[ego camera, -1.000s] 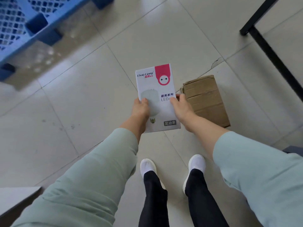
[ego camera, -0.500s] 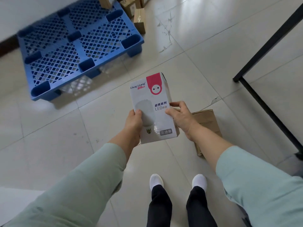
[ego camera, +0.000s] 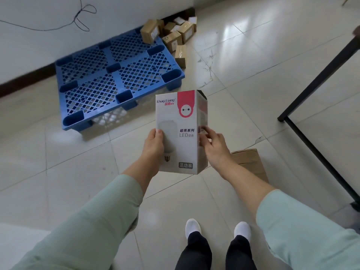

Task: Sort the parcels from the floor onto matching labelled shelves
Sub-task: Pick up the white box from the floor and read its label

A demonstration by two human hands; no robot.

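I hold a white LED bulb box point(ego camera: 183, 121) with a pink top corner upright in front of me, above the tiled floor. My left hand point(ego camera: 153, 147) grips its left edge, thumb on the front face. My right hand point(ego camera: 214, 145) rests on its right side, fingers blurred and slightly spread against the box. A brown cardboard parcel point(ego camera: 249, 164) lies on the floor just behind my right wrist, partly hidden. Several small brown parcels point(ego camera: 173, 34) are piled at the far wall.
A blue plastic pallet point(ego camera: 115, 78) lies on the floor ahead to the left. A black metal frame leg point(ego camera: 311, 88) slants in from the right. A black cable point(ego camera: 81, 18) hangs on the white wall. My white shoes point(ego camera: 216, 230) stand below.
My view has tilted up, showing the pallet and the parcel pile. The bulb box has risen with my hands, and my right hand has shifted along its right side.
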